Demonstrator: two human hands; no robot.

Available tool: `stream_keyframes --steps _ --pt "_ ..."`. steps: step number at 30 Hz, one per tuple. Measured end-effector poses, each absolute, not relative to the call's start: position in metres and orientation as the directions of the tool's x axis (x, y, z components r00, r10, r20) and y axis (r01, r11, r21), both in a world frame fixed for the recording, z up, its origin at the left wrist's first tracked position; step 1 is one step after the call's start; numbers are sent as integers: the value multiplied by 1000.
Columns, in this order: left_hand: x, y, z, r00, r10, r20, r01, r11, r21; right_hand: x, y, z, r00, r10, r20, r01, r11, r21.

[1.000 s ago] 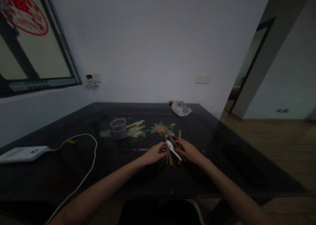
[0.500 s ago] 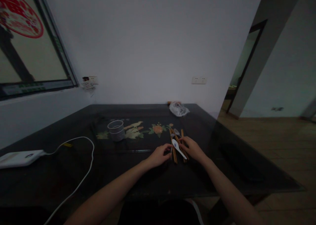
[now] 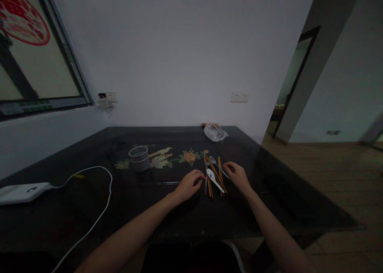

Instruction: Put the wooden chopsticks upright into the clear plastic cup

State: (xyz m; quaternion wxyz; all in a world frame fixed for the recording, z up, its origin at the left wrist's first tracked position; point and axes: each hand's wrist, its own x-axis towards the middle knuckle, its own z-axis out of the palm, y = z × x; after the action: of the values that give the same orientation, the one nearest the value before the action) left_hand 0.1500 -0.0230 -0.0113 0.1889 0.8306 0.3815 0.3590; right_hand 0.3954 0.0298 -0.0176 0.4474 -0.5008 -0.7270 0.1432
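A pile of wooden chopsticks (image 3: 209,178) lies on the dark table (image 3: 167,209), with a white ceramic spoon (image 3: 215,181) across it and a metal spoon (image 3: 212,160) at its far end. My left hand (image 3: 188,184) rests at the pile's left edge. Its fingers are curled, with the tips against the chopsticks. My right hand (image 3: 238,175) is at the pile's right side, thumb and fingers pinched at the metal spoon's thin handle.
A small metal cup (image 3: 139,158) stands to the left on the table's painted flower panel. A crumpled plastic bag (image 3: 215,132) lies at the far edge by the wall. At far left is a white device (image 3: 20,191) with a white cable (image 3: 100,209).
My right hand has drawn back to the right, off the white spoon and chopsticks. The left hand stays at the pile's left edge. The view has shifted slightly.
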Motion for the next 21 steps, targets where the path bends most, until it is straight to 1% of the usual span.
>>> stream_keyframes --steps 6,10,12,15,17,19,20,21 --pt "149 -29 0 485 734 476 570 -678 464 391 23 -13 -115 869 481 583 451 -675" --pt "146 -40 27 457 692 559 525 -717 459 385 15 -8 -136 870 475 559 463 -688" --pt "137 -46 47 397 665 632 504 -734 455 379 10 -3 -148 872 467 524 470 -710" --pt "108 -49 73 257 621 740 554 -722 414 369 2 7 -160 871 465 459 482 -746" --pt "76 -46 82 72 572 817 623 -666 411 359 -2 15 -171 862 477 431 500 -751" --pt "37 -39 82 -126 488 863 673 -598 436 346 -6 23 -198 855 479 403 516 -756" --pt "17 -34 78 -233 443 866 676 -566 472 338 -7 26 -227 852 472 379 524 -763" --pt "-4 -29 73 -362 402 841 652 -535 537 328 -8 29 -265 847 462 345 530 -774"
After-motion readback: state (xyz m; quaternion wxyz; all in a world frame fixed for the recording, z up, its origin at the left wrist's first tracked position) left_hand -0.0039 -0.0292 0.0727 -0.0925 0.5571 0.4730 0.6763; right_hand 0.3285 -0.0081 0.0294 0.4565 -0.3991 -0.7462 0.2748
